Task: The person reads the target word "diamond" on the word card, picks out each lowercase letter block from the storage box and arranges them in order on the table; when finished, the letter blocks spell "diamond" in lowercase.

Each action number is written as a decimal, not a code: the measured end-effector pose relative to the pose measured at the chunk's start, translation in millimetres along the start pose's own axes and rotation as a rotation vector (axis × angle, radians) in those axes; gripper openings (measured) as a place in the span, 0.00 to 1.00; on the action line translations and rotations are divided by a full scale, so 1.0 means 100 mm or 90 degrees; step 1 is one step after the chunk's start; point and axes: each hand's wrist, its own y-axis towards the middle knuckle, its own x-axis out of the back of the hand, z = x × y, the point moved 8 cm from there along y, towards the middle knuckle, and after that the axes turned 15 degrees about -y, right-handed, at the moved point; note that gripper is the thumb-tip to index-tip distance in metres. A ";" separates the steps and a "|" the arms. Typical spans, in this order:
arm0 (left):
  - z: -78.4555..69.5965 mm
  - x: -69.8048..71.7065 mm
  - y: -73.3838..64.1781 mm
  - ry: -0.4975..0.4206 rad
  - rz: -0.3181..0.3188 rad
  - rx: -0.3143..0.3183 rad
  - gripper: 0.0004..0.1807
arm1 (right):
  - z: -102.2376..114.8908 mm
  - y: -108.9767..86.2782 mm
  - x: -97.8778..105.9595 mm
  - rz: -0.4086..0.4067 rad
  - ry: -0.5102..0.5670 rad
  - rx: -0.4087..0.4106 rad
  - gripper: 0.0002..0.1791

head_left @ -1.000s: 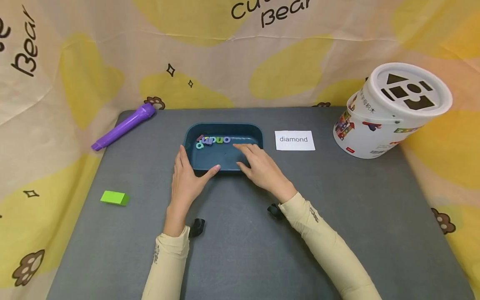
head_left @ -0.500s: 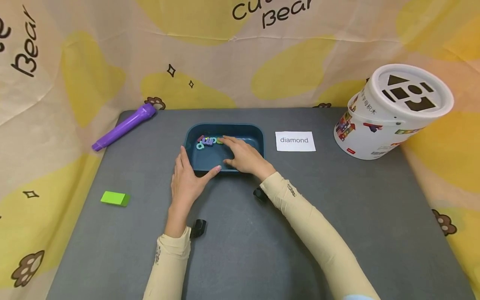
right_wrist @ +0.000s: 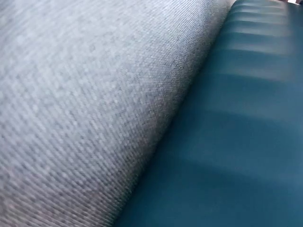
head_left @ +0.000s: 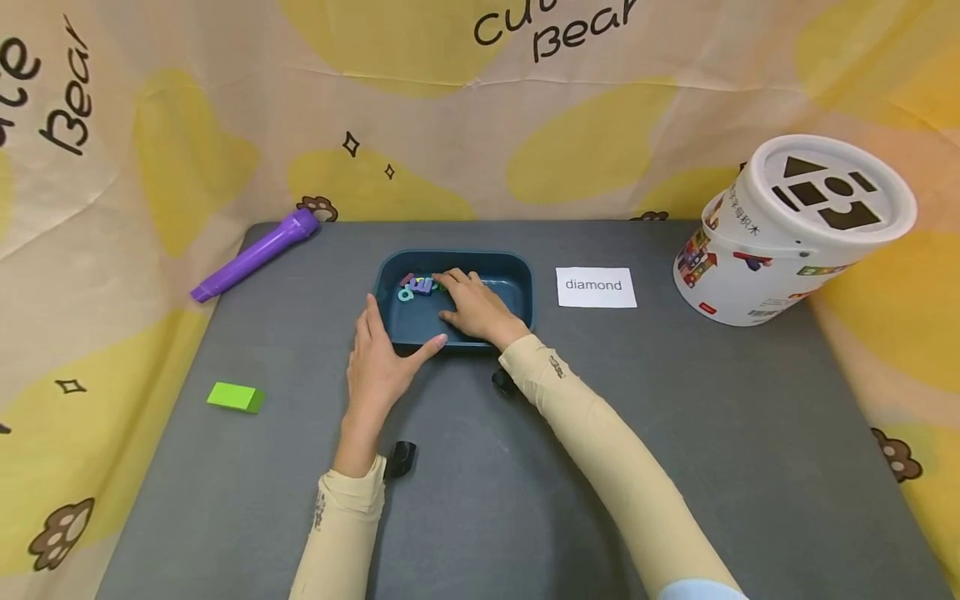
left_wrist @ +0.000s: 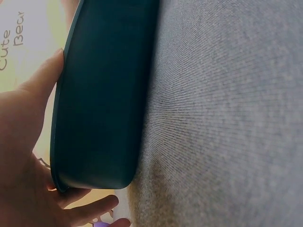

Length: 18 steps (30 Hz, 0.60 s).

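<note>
- Fingers of the left hand: extended, unclenched, set against the left end of the dark blue tray, thumb touching its near rim. Fingers of the right hand: released, inside the tray, thumb and fingertips apart.
- Purple torch-shaped object: lies across the left edge of the worktop, near the far corner.
- Green block: on the worktop, well apart from the left hand.
- Letter pieces: in the tray's far left part, just left of the right fingertips. Some are covered by those fingers; count and contact cannot be confirmed.
- Tray floor extends between right hand and right wall. Right wrist view is filled by tray wall and worktop.
- Card reading "diamond": flat, right of the tray, a gap between.
- White bucket: far right; small print illegible.
</note>
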 end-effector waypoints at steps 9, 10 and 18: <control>0.00 0.01 -0.01 -0.008 -0.002 0.009 0.74 | 0.03 0.08 0.02 0.008 -0.035 -0.014 0.34; 0.00 0.00 -0.01 -0.008 -0.001 0.010 0.74 | 0.04 0.09 0.02 0.009 -0.035 -0.015 0.33; 0.01 0.00 -0.01 -0.018 0.004 0.015 0.74 | 0.09 0.12 0.05 -0.018 -0.034 -0.018 0.19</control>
